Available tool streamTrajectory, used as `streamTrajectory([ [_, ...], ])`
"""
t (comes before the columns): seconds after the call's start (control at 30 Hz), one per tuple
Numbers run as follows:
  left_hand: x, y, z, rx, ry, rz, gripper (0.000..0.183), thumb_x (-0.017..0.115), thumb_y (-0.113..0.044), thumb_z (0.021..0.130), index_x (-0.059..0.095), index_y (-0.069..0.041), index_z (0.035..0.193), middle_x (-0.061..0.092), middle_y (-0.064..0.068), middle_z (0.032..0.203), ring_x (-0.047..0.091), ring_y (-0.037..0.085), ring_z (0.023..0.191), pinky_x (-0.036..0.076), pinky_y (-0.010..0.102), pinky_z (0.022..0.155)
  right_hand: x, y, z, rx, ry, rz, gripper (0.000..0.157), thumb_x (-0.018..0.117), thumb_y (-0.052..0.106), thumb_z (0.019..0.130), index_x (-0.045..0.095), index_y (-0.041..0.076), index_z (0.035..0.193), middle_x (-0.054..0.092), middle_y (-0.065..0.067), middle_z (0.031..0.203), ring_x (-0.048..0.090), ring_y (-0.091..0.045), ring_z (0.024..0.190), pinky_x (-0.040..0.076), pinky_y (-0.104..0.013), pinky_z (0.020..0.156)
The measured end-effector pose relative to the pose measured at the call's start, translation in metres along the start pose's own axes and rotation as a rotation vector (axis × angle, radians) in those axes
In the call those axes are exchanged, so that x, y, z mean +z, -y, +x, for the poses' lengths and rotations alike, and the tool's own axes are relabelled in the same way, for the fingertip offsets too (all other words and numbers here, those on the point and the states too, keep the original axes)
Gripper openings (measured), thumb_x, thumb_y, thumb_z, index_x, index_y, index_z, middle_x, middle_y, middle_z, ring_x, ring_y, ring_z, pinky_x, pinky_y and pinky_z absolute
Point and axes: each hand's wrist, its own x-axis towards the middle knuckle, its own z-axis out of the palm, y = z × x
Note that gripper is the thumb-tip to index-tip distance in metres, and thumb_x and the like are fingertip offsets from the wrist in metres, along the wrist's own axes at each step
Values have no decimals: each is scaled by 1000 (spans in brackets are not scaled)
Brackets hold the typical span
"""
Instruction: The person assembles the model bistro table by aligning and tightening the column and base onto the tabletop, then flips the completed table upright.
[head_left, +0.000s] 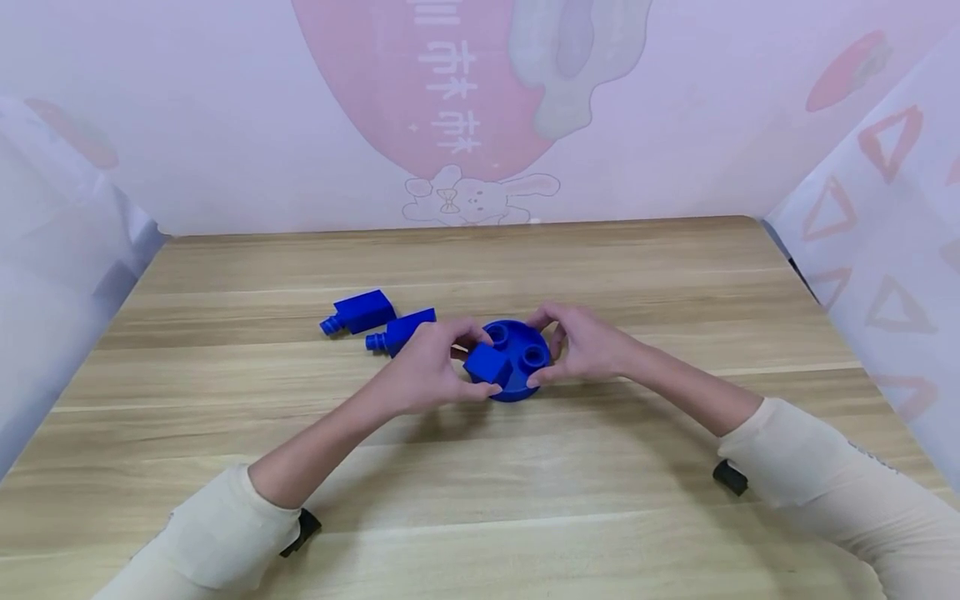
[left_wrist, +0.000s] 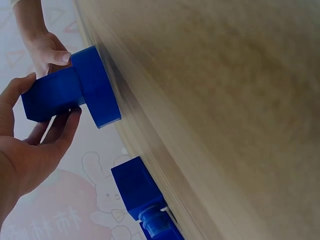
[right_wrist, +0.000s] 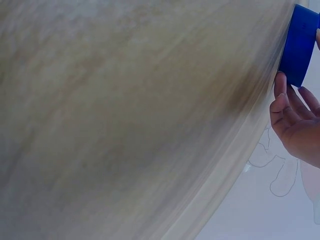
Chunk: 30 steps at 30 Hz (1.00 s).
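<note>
A round blue base (head_left: 517,390) with two visible ring-shaped sockets lies on the table. A blue square-sided block (head_left: 487,363) stands upright at the left side of the base; the left wrist view shows this block (left_wrist: 54,94) meeting it. Thumb and fingers of my left hand (head_left: 427,367) grip the block from opposite sides. My right hand (head_left: 588,343) holds the right rim of the base between thumb and fingers. In the right wrist view the base (right_wrist: 299,47) is partly cut off. The joint between block and base is hidden in the head view.
Two more blue blocks with ridged necks, a farther one (head_left: 366,312) and a nearer one (head_left: 408,327), lie on their sides left of the base. The left hand partly covers the nearer one. A printed curtain (head_left: 262,167) rises behind the wooden table (head_left: 525,517).
</note>
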Motion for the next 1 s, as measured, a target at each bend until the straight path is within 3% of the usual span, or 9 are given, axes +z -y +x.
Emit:
streamTrajectory([
  [0.2, 0, -4, -2, -9, -29, 22, 45, 93, -16, 76, 73, 1, 112, 76, 11, 105, 74, 22, 95, 62, 37, 88, 0, 0, 0, 4, -2, 4, 73, 96, 20, 72, 59, -6, 129, 67, -22, 126, 68, -17, 76, 57, -35, 76],
  [0.5, 3, -7, -4, -68, -61, -25, 49, 93, -11, 74, 74, 3, 117, 77, 14, 108, 75, 23, 95, 62, 39, 87, -1, 0, 1, -11, -16, -18, 73, 96, 22, 72, 61, -8, 129, 73, -14, 107, 70, -17, 84, 57, -42, 86],
  [1.0, 6, -5, -5, -72, -79, -23, 49, 94, -11, 73, 75, 2, 116, 77, 14, 109, 75, 22, 93, 63, 38, 84, 4, -3, -1, -54, -56, -59, 73, 97, 22, 70, 64, -9, 128, 75, -14, 103, 68, -21, 84, 47, -25, 58],
])
